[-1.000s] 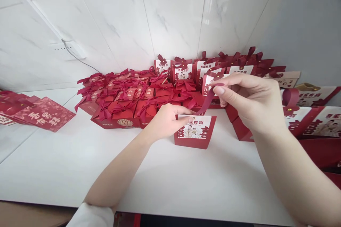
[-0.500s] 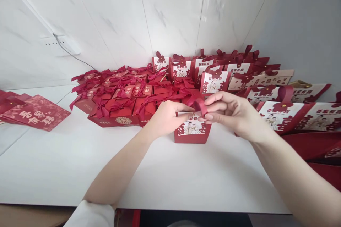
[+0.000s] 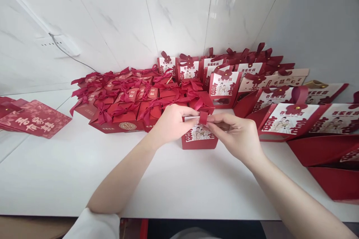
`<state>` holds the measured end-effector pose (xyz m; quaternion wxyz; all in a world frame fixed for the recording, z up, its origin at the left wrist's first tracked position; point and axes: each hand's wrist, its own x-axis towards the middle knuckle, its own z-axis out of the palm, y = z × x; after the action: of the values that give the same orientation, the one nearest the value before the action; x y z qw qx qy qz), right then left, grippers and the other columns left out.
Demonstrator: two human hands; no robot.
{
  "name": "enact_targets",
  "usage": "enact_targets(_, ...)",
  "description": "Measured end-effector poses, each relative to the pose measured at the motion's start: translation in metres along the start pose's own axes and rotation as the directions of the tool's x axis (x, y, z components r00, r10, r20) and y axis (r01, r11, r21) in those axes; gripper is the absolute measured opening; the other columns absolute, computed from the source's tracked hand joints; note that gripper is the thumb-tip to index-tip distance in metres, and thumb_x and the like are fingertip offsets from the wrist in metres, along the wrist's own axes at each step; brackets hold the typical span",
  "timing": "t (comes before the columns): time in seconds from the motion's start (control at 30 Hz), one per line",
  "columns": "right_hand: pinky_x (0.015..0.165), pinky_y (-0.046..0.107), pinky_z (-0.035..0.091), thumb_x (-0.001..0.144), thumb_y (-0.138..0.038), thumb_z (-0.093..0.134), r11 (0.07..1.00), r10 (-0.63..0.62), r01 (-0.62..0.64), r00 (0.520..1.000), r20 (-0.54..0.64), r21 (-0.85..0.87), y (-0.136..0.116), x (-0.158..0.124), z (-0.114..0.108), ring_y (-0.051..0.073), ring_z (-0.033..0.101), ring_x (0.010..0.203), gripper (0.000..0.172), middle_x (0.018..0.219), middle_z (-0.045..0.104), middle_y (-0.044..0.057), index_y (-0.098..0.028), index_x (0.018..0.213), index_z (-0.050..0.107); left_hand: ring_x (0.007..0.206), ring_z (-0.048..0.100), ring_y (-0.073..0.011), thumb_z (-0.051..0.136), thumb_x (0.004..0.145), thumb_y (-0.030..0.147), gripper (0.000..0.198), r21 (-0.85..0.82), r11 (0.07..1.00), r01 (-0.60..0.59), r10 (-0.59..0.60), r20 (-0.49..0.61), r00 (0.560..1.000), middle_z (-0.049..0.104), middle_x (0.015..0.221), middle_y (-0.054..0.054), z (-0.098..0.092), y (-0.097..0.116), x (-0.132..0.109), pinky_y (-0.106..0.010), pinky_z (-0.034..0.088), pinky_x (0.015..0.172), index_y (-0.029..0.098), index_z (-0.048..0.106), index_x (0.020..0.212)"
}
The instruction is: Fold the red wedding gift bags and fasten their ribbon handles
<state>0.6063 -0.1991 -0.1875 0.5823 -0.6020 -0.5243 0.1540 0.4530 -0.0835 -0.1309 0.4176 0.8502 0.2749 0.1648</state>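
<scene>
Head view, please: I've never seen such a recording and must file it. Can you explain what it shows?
There is no machine here, just a person's left hand and right hand, both bare. One camera, worn on the head, looks forward and down, so you see roughly what the wearer faces. On the white table stands a small red box with a printed front. The left hand holds it near its top edge; the right hand pinches a dark red ribbon strap there. Behind and to the left are bow-tied red boxes; to the right, more printed boxes.
</scene>
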Motion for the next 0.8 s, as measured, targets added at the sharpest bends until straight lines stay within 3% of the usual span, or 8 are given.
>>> enact_targets(0.23,0.064,0.029,0.062,0.083,-0.024,0.066,0.994,-0.028,0.025,0.999,-0.02,-0.109,-0.011,0.0,0.002,0.016,0.072,0.065,0.007,0.082,0.076,0.002,-0.021,0.087,0.07,0.083,0.067,-0.0195,0.057,0.081,0.02,0.024,0.027,0.999,-0.033,0.033,-0.011,0.999,0.076,0.091,-0.003,0.0,0.0,-0.001,-0.029,0.051,0.075,0.018,0.077,0.094)
enact_targets(0.43,0.057,0.028,0.055,0.085,-0.025,0.065,0.968,-0.104,0.092,0.994,-0.043,-0.234,-0.008,-0.001,-0.001,0.016,0.067,0.063,0.01,0.08,0.075,0.001,-0.022,0.09,0.073,0.073,0.063,-0.0159,0.055,0.088,0.032,0.028,-0.03,0.999,-0.025,0.025,0.004,1.0,0.074,0.082,-0.001,0.003,-0.001,0.0,-0.026,0.047,0.065,0.019,0.077,0.098)
enact_targets(0.7,0.057,0.028,0.053,0.089,-0.022,0.062,0.955,-0.182,0.174,0.983,-0.012,-0.242,-0.004,-0.002,-0.003,0.017,0.068,0.071,0.013,0.085,0.075,0.003,-0.023,0.092,0.074,0.08,0.067,-0.0163,0.057,0.088,0.031,0.027,-0.057,0.998,-0.037,0.036,-0.005,0.999,0.076,0.091,-0.001,0.005,-0.002,0.001,-0.026,0.049,0.071,0.021,0.077,0.104)
enact_targets(0.8,0.057,0.028,0.053,0.089,-0.02,0.061,0.925,-0.268,0.252,0.963,-0.019,-0.285,0.0,-0.003,-0.003,0.017,0.068,0.074,0.014,0.087,0.073,0.003,-0.024,0.092,0.073,0.088,0.069,-0.0186,0.06,0.087,0.032,0.027,-0.082,0.996,-0.027,0.028,0.0,1.0,0.077,0.099,-0.002,0.005,-0.003,0.001,-0.028,0.053,0.078,0.021,0.077,0.105)
